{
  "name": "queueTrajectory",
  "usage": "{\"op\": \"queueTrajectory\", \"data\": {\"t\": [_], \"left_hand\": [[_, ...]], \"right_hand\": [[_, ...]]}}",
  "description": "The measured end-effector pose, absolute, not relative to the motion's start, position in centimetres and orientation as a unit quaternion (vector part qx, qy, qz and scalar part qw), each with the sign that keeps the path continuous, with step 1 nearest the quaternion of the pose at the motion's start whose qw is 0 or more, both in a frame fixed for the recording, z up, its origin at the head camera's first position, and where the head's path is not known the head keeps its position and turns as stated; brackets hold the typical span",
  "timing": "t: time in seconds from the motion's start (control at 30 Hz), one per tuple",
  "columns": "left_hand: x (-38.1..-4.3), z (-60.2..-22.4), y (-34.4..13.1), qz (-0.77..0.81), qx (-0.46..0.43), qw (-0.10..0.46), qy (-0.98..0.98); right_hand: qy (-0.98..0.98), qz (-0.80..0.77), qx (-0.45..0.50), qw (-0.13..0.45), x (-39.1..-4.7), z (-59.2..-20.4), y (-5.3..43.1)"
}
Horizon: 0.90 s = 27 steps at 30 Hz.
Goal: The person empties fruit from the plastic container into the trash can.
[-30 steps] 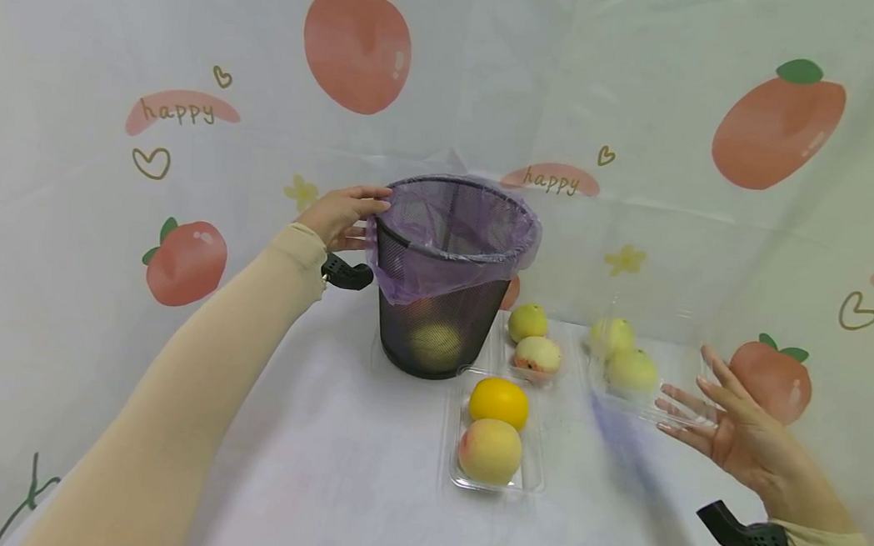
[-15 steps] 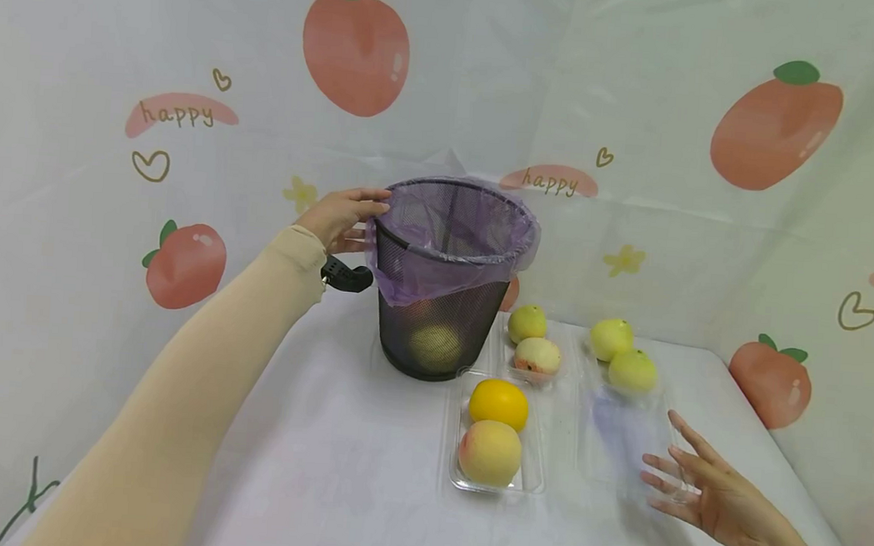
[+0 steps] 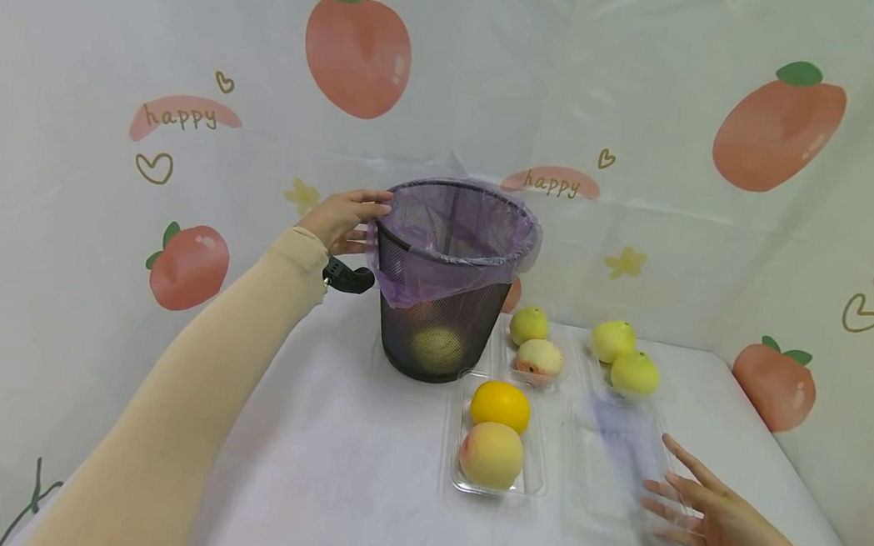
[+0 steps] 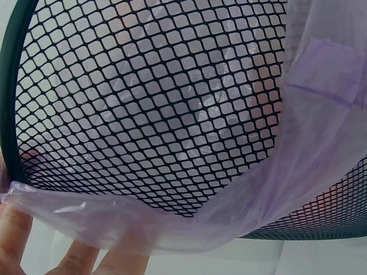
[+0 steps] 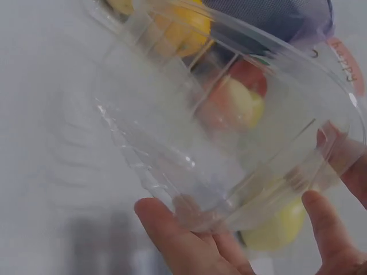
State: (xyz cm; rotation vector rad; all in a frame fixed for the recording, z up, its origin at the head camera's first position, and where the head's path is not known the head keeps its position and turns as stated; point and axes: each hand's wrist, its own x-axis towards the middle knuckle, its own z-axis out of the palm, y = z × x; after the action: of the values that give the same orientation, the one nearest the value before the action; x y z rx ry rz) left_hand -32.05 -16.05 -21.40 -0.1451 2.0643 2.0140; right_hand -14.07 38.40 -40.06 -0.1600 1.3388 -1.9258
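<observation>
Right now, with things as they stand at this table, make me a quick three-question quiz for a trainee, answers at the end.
1. Multiple choice: what does the right hand hold?
A) a glass bottle
B) a clear plastic container
C) a folded towel

2. True or false: a purple liner hangs over the rim of the mesh bin.

3. Fill in: in the nearest fruit tray, the orange-yellow fruit lies next to a ____.

Key: 1. B. 2. True. 3. Peach.
</observation>
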Motion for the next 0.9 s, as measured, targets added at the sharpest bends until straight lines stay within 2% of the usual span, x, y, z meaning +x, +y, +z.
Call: {"op": "queueTrajectory", "data": {"t": [0.23,0.47,0.9], "left_hand": [[-31.8,-21.2,-16.1,0.693,-0.049,0.128,0.708],[-31.9,-21.3,-16.0,0.689,-0.049,0.129,0.711],[-31.9,-21.3,-16.1,0.694,-0.053,0.128,0.706]], "right_hand": [[0.509,-0.747,-0.078,0.421,-14.5,-40.1,39.6],[0.501,-0.738,-0.053,0.449,-14.7,-40.7,40.9],[0.528,-0.722,-0.058,0.444,-15.4,-41.5,40.8]]}}
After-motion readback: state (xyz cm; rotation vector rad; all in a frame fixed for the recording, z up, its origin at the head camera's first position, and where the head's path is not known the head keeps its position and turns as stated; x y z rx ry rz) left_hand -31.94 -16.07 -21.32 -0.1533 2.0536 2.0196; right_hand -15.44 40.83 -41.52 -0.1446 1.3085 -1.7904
